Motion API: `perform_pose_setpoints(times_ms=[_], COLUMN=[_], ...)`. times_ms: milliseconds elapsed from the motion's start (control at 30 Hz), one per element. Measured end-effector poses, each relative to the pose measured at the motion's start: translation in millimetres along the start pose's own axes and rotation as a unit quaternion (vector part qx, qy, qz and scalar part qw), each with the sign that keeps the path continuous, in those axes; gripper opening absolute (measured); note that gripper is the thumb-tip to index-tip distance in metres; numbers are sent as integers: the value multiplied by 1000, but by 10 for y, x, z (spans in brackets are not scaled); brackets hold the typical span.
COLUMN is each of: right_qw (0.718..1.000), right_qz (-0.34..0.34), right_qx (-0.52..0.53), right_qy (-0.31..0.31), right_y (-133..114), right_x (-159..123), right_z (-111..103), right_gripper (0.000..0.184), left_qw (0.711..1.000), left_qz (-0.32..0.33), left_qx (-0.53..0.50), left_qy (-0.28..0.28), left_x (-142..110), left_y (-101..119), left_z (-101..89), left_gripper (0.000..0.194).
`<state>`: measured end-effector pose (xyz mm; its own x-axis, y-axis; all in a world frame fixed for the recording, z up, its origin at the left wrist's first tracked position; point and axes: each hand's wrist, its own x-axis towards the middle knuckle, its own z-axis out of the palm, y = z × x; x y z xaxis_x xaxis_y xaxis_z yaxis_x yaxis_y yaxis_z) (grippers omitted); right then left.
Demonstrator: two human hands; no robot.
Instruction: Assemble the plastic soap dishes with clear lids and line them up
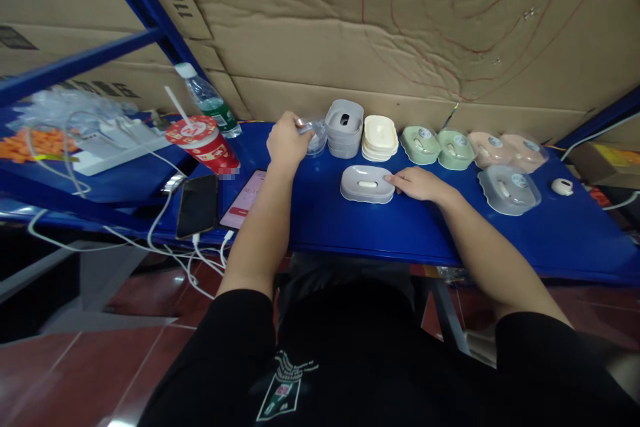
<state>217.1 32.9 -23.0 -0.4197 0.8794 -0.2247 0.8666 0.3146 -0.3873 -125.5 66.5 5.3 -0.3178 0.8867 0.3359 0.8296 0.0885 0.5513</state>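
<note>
At the back of the blue table, my left hand [289, 141] closes its fingers on the edge of a clear plastic lid, part of a small stack of clear lids [316, 141]. My right hand [416, 183] pinches the right rim of a shallow grey plastic dish [367, 195] with a small white piece [367, 184] in its middle. Just behind that dish stand a stack of grey dishes [345, 137] and a shorter stack of cream dishes [380, 143]. My left fingertips are partly hidden behind the hand.
Two green lidded boxes [456, 155], two pink ones [523, 153] and a grey lidded box [509, 192] sit on the right, near a small white object [563, 187]. Leftward are a red cup [207, 147], a water bottle [213, 103], two phones [197, 207] and cables. Cardboard [300, 53] walls the back.
</note>
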Motion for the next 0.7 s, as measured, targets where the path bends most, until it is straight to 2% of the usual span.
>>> perform_pose_setpoints(times_ms=[100,200,267,333,400,467,533,600,700], right_qw=[1000,1000,996,983,957,930,913,912,928], right_qz=[-6,-6,-10,-25,-52,-81,-107,-109,-78], right_qx=[3,-2,7,46,117,197,256,275,277], right_qy=[3,31,89,179,260,299,299,283,237], right_y=[11,4,-5,-14,-17,-18,-23,-36,-65], right_x=[0,-15,-29,-39,-46,-49,-51,-51,-47], right_z=[4,-1,-8,-14,-14,-7,5,16,19], right_gripper=[73,73,74,75,77,80,83,81,80], left_qw=[994,965,930,905,907,919,923,919,917], left_qz=[18,82,139,180,202,217,228,231,234], left_qx=[-65,-154,-227,-287,-318,-320,-307,-288,-257], left_qy=[82,196,253,256,187,71,-50,-139,-195], left_x=[62,107,104,60,-28,-148,-274,-377,-449], left_y=[-66,-93,-71,-14,69,169,271,355,421], left_z=[22,25,24,40,80,137,201,256,305], left_gripper=[25,35,49,61,65,61,53,46,43])
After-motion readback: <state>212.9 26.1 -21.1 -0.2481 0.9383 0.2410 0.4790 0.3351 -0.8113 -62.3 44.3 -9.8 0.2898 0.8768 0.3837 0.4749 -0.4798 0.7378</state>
